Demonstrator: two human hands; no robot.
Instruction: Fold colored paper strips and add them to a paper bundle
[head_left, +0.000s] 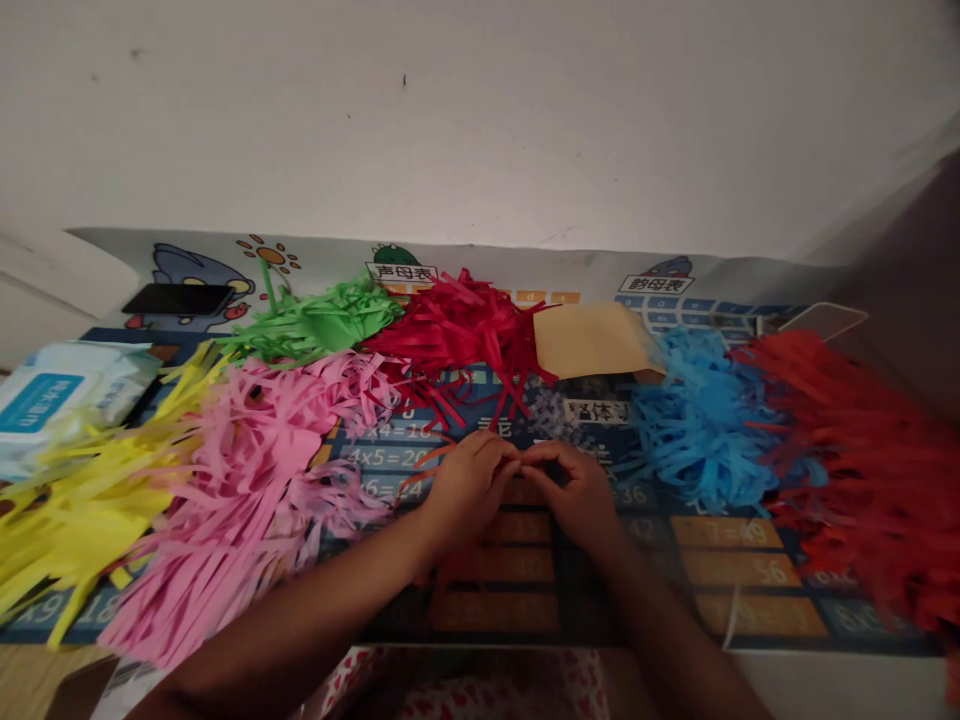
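At the bottom centre, cloth with red hearts (577,685) shows below the bench (832,685). Mid-frame, the left hand (474,482) and right hand (576,492) meet tip to tip. Each grip is a closed pinch, thumb against forefinger, as suits something thin; whether anything sits between, I cannot tell. Orange strips (425,462) show at the left hand's outer side, held or just lying there, unclear.

The fringed paper seems sorted by colour, ringing the hands so each stays within reach: yellow (97,505) and pink (247,470) at left, red (862,470) and blue (697,425) at right, green (322,325) and crimson (465,330) beyond. That makes six piles; pale lilac strips (337,500) against the pink may be a seventh. Beyond the hands, right of centre, lies one tan sheet (592,338). One wipes pack (52,400) sits at far left, one phone (180,299) at upper left, perhaps set aside.
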